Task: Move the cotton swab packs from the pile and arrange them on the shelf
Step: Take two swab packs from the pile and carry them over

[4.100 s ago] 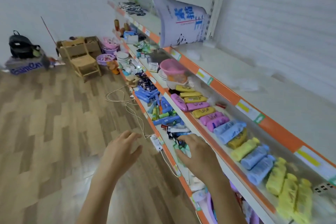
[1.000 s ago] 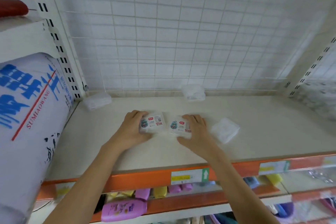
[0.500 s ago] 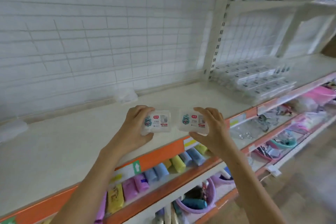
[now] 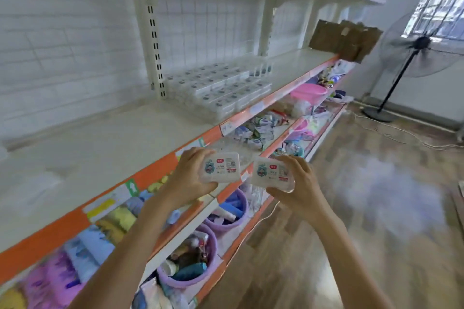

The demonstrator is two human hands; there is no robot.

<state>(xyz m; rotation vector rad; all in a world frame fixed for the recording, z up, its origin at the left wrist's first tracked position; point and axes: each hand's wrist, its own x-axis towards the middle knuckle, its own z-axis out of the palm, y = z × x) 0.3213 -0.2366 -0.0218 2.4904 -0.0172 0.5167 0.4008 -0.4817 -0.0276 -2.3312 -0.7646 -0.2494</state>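
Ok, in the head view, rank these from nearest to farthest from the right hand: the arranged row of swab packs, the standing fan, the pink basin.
From the right hand:
1. Pink basin, on the lower shelf, ahead.
2. Arranged row of swab packs, on the upper shelf, ahead and left; close to the basin's range, hard to separate.
3. Standing fan, far right by the window.

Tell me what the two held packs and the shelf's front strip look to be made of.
Pack in the left hand and pack in the right hand: likely thin clear plastic, glossy, with printed paper labels showing. Front strip: a smooth orange band, probably plastic or painted metal; the look leaves it open.
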